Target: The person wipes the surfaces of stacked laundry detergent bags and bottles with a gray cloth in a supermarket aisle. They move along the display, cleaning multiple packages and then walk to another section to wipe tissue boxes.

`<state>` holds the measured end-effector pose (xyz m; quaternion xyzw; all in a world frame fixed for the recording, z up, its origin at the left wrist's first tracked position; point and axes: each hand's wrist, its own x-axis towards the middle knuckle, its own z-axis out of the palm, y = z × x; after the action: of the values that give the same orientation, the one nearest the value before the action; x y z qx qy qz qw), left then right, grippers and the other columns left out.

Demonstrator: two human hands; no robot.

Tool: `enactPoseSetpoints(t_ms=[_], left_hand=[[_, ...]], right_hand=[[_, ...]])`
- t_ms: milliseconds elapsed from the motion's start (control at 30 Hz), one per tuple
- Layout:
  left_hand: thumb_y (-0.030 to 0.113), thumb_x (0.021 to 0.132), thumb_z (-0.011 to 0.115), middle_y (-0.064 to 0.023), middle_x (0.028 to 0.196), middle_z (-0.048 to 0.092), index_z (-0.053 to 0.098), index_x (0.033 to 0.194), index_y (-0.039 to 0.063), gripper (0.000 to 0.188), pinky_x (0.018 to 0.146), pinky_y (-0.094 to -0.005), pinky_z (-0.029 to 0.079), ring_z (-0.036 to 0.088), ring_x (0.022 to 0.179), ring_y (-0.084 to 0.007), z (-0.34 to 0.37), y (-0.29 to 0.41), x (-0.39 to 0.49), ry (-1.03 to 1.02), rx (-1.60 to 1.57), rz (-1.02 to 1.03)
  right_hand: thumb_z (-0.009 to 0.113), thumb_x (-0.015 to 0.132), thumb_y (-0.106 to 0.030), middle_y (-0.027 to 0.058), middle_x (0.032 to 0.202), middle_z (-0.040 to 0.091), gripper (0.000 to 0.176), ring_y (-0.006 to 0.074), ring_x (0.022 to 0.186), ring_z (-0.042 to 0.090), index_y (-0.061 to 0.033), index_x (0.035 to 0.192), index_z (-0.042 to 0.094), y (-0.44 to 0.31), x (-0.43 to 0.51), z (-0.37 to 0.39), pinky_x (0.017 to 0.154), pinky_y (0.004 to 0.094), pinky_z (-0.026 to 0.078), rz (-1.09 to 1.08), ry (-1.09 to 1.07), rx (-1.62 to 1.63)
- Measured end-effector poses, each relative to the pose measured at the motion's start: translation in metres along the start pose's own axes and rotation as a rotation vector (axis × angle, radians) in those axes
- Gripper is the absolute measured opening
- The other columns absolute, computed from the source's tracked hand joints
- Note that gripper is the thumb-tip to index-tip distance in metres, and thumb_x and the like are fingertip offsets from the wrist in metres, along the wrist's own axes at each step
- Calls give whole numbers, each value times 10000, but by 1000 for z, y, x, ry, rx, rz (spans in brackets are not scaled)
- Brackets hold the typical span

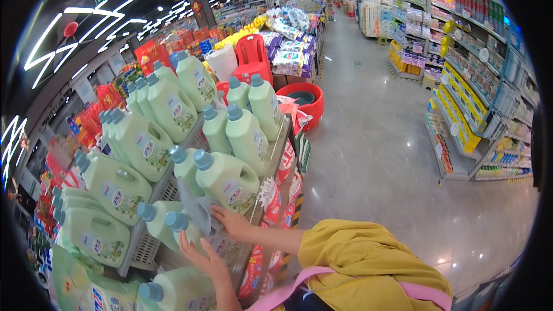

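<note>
My right hand [232, 223] presses a grey-blue cloth [204, 214] against a pale green detergent bottle with a blue cap. My left hand [203, 257] has its fingers apart, with the tips at the front of that bottle, just under its cap [177, 221]; whether they touch it is hard to tell. Beside it stands a second capped bottle [160, 220]. Just behind the cloth is a larger handled bottle [231, 181]. Nearer to me, another bottle [181, 287] is partly hidden by my left forearm.
More green bottles [138, 147] stand in rows on a raised plastic crate [144, 248]. Red and white packets [252, 270] line the display's side. A red tub [317, 106] and a red plastic stool [250, 62] stand beyond. Across the grey floor [367, 147] are stocked shelves [466, 108].
</note>
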<state>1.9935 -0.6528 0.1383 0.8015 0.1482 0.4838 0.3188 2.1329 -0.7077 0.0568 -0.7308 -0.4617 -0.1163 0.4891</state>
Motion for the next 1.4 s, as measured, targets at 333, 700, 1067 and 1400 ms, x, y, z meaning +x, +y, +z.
enactPoseSetpoints(t_ms=[333,700,1067,1400], left_hand=[[48,947,519,-165,1372,431,452,1358,3,418,1029,-416,377,431,1275,-301,85,17,-44,-237,-89,-267],[33,920,513,-184,1379,442,466,1325,-19,410,992,-395,401,452,1247,-319,310,55,19,-302,-330,-141],[58,910,518,-180,1365,461,491,1299,-10,395,972,-399,421,465,1234,-316,459,73,98,-205,-365,-169],[68,989,464,-196,1260,523,525,1227,-60,277,1023,-425,384,500,1177,-334,529,37,127,35,63,-37]], right_hand=[[478,1011,-277,86,1310,592,390,264,1200,575,-95,1355,499,139,-137,-49,1058,458,436,1190,162,1779],[569,997,-358,38,1260,599,461,167,1149,546,-35,1325,543,241,43,-332,1020,317,400,743,543,896],[543,969,-346,251,1252,571,469,437,1150,515,29,1250,557,382,245,-316,1023,465,395,100,290,-97],[585,943,-217,234,1228,590,399,425,1118,552,-6,1277,532,473,230,-280,983,466,427,210,280,350]])
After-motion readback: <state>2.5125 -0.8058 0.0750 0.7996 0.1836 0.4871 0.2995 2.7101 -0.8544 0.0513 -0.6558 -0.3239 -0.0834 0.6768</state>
